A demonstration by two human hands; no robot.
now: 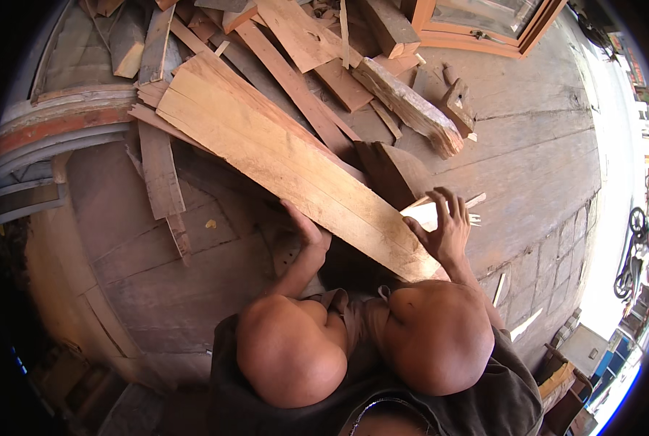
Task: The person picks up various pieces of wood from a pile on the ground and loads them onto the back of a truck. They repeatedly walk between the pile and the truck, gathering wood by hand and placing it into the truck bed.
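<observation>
A long, pale wooden board slants from the upper left down to just before my knees. My left hand is at its lower left edge, near the middle of its length, with the fingers partly hidden under the board. By the board's near right end, my right hand is raised with spread, curved fingers, the thumb close to the edge. Whether that thumb touches the wood is unclear. Under the far part of the board, a second, reddish plank shows along its right side.
Mixed planks and offcuts lie piled beyond the board, with a rough split timber at their right. A framed glass panel stands at the top. A narrow plank lies at the left, and pale splintered wood is behind my right hand.
</observation>
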